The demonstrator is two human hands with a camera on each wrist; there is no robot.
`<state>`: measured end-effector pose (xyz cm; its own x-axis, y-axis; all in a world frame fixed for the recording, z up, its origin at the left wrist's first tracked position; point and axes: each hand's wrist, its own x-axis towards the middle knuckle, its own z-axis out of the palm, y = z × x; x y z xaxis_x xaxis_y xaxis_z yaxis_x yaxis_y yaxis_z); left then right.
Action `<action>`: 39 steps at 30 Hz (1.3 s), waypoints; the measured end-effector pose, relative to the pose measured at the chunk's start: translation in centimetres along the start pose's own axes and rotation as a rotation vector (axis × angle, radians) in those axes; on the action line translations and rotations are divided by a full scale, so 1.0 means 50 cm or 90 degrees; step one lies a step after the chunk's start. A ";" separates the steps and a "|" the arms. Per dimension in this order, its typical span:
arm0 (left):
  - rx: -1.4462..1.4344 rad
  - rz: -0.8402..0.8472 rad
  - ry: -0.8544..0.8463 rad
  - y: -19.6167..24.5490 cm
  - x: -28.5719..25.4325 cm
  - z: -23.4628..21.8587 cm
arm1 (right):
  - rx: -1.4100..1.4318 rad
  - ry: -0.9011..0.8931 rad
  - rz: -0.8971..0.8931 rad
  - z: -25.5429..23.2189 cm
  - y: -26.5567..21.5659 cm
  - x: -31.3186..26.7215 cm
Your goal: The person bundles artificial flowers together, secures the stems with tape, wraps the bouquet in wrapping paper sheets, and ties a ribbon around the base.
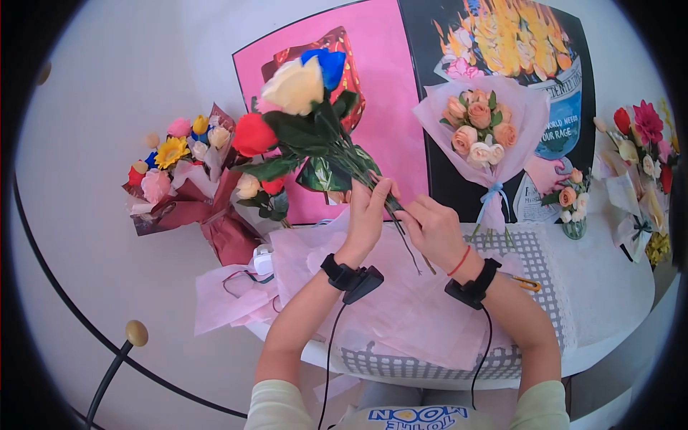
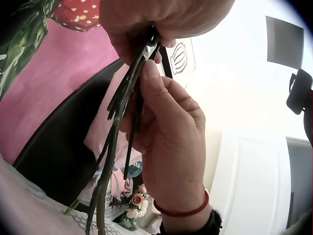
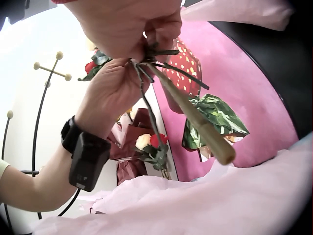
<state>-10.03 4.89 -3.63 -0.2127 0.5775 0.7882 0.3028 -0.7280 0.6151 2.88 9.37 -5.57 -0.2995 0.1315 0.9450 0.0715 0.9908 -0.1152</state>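
Note:
A loose bunch of flowers (image 1: 315,132) tilts up and left over the table, with a cream rose (image 1: 292,86), a blue rose (image 1: 328,66) and a red rose (image 1: 254,135) among green leaves. My left hand (image 1: 368,215) grips its stems just below the leaves. Right beside it, my right hand (image 1: 436,233) pinches the stems, thumb against them. Between the hands, a shiny strip (image 2: 148,52) shows on the stems in the left wrist view. Uneven stem ends hang below; one thick brown stem (image 3: 195,120) sticks out toward the right wrist camera.
Pink wrapping paper (image 1: 408,308) covers the table's front. A burgundy-wrapped bouquet (image 1: 233,233) stands left, near a cream-and-red flower bunch (image 1: 261,193). A peach rose bouquet (image 1: 494,172) leans on the black picture. A small glass vase (image 1: 574,228) and another bouquet (image 1: 634,158) stand right.

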 end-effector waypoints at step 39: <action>-0.195 -0.095 -0.027 0.015 -0.008 0.011 | 0.023 -0.216 0.095 -0.048 0.003 0.020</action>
<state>-9.21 4.32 -3.51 -0.1923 0.6961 0.6918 -0.0231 -0.7079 0.7059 4.90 9.59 -3.92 -0.5873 0.2715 0.7624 0.1056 0.9597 -0.2605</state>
